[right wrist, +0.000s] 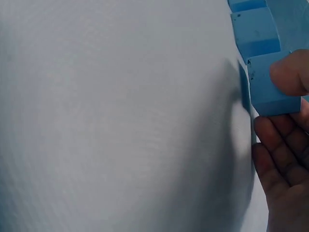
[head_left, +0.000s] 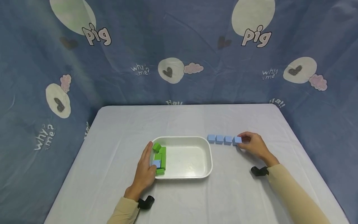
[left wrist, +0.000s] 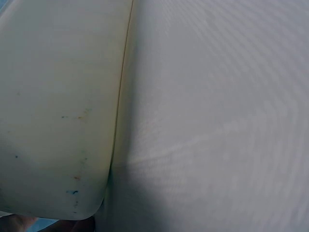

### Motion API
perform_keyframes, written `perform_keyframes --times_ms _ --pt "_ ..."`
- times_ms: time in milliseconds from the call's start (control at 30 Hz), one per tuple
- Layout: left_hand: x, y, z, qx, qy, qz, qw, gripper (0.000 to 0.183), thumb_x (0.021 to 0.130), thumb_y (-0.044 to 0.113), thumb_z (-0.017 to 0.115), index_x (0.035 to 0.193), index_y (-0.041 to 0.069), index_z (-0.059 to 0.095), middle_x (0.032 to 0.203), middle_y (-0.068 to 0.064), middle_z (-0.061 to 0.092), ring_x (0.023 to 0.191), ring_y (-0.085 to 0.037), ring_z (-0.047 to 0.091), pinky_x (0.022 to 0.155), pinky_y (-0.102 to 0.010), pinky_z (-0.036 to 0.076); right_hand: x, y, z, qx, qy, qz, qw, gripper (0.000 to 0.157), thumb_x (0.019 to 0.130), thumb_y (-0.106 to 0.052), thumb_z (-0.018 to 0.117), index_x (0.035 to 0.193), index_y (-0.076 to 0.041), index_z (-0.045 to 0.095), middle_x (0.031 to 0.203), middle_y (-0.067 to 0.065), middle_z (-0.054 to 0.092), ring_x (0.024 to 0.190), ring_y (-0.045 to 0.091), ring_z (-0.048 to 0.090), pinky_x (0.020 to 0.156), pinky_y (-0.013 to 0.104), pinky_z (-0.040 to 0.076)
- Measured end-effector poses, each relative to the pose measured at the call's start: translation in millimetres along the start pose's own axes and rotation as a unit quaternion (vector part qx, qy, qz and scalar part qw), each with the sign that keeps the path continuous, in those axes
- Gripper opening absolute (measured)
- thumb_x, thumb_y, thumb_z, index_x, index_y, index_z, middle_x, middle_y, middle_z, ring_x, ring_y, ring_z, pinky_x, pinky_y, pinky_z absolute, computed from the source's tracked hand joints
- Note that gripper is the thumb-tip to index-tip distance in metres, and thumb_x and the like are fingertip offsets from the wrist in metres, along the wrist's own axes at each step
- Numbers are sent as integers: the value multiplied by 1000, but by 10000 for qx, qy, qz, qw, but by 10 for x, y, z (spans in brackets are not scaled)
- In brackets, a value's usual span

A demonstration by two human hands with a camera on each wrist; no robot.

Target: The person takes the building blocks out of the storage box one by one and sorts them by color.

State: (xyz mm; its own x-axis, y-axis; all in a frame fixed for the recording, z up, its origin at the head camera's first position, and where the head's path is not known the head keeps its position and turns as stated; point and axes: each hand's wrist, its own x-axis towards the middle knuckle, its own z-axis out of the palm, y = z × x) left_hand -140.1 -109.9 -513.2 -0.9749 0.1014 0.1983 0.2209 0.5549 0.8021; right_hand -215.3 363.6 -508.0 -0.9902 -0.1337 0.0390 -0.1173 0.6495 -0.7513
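A white tray (head_left: pixel 184 178) stands near the middle of the table. My left hand (head_left: pixel 144 171) holds its left end, the fingers along the outer wall and the thumb over the rim beside a blue block (head_left: pixel 156 163). Several green blocks (head_left: pixel 163 158) lie in the tray's left end around that blue one. To the right of the tray, several blue blocks (head_left: pixel 219 139) form a row on the cloth. My right hand (head_left: pixel 253 145) pinches the rightmost blue block (right wrist: pixel 270 87) between thumb and fingers, close beside its neighbour. In the left wrist view, the tray wall (left wrist: pixel 63 116) covers most of the left hand.
A white cloth (head_left: pixel 223 199) covers the table. Behind it hangs a blue printed curtain (head_left: pixel 212 87). Black wrist cameras (head_left: pixel 146 203) sit at both cuffs.
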Motion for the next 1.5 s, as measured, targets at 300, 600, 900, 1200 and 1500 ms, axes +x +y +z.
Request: perform_keyframes --times_ms 300,600,900,1200,1500 --pt "3 -11 8 -121 -19 27 9999 90 76 -14 43 161 -1 18 167 -19 19 153 -32 17 122 -52 14 -15 -26 17 -3 310 24 9995 41 83 -8 81 120 1 68 113 18 71 107 33 66 94 37 48" --pt "-1 -38 -2 -89 67 52 9999 91 75 -14 44 161 -2 19 166 -19 20 153 -33 19 122 -52 15 15 -360 -60 682 626 -451 9947 44 83 2 78 123 11 64 118 27 67 112 40 63 98 15 43" --pt "14 -66 -3 -285 2 49 9996 93 73 -13 45 161 -2 17 166 -20 19 153 -31 18 122 -52 15 6 -963 -4 1131 501 -1017 9871 43 82 8 76 122 13 62 118 27 65 112 48 58 105 27 45" --pt "-9 -94 -9 -336 100 104 9993 92 73 -13 46 161 -3 19 166 -20 20 153 -31 19 122 -51 16 161 -1367 280 1404 76 -1329 9811 47 81 8 77 125 11 62 120 25 65 116 44 59 109 42 43" --pt "13 -113 -32 -346 48 137 9993 93 73 -12 45 161 -2 18 167 -18 19 153 -30 18 122 -50 17 257 -1764 583 1191 -336 -1620 9790 51 80 2 77 128 6 62 123 26 65 115 44 61 113 56 36"
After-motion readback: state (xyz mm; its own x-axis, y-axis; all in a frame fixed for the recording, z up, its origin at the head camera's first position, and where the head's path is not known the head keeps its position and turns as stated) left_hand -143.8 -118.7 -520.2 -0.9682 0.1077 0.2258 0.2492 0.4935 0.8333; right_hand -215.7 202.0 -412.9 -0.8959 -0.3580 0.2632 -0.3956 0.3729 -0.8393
